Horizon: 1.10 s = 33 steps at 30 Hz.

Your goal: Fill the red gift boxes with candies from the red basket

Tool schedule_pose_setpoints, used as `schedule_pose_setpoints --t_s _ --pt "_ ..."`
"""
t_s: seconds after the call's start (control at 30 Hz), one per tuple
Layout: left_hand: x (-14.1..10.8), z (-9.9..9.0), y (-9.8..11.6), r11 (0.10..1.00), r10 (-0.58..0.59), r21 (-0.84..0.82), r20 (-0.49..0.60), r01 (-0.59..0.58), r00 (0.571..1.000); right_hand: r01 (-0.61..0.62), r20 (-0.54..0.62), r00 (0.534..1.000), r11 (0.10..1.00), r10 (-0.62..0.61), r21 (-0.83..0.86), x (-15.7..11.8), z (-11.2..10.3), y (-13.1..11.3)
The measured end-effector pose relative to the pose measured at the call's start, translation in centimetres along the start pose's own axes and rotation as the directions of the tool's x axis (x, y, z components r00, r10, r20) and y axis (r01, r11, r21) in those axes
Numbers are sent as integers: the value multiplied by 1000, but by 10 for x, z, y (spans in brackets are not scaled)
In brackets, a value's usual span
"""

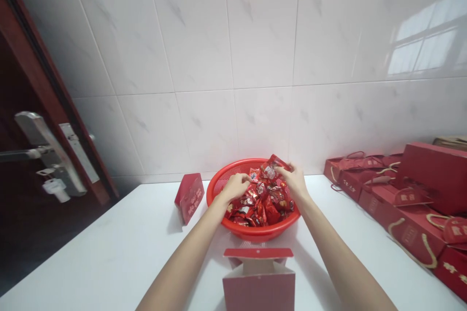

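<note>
Head view: I am working both hands over the red basket (255,235), my right hand (296,182) pinching a shiny packet (270,172) between thumb and fingers. My left hand (235,187) is curling just above the other packets (251,206); I cannot tell whether it is gripping one. Nearer than both hands, a box (259,294) is standing open. I am judging that light pinches at the wrapper edges suit this best.
</note>
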State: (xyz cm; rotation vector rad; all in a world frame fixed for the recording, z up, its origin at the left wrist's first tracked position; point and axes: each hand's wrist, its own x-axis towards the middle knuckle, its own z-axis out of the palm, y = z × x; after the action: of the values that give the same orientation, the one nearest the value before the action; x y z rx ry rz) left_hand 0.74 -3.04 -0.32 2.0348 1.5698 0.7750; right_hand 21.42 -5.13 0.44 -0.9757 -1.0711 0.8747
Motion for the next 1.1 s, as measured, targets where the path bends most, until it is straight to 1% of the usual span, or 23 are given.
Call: schedule_pose_setpoints --t_s 0.1,0.27,0.4,0.57,0.67,0.77,0.87,0.97,1.03,1.1 --pt "-2 1 -3 988 -59 144 83 47 995 -19 -13 1000 998 20 62 1 -1 -1" --pt "-1 1 -3 954 -109 292 109 73 988 -64 0 998 983 65 173 -3 2 -6" --pt "0 2 -1 949 -111 309 151 59 982 -103 3 994 954 107 283 -3 2 -7" --pt "0 3 2 965 -68 260 127 33 990 -117 0 992 928 125 354 -2 3 -6" --pt "0 2 3 982 -9 188 57 -2 998 -142 -6 988 916 156 376 -1 4 -4" --pt "1 0 6 995 69 77 -68 -64 995 -167 -10 983 906 186 389 1 5 1" --pt "1 -3 11 983 156 -63 -191 -170 969 -203 3 976 901 219 383 3 5 7" --pt "0 -4 15 945 218 -175 -292 -276 931 -255 35 965 899 259 356 3 5 11" --pt "-1 -3 16 919 240 -225 -330 -323 913 -293 64 955 895 289 336 2 6 11" --pt "-4 -1 17 896 259 -264 -340 -356 904 -324 97 946 890 310 322 0 7 9"
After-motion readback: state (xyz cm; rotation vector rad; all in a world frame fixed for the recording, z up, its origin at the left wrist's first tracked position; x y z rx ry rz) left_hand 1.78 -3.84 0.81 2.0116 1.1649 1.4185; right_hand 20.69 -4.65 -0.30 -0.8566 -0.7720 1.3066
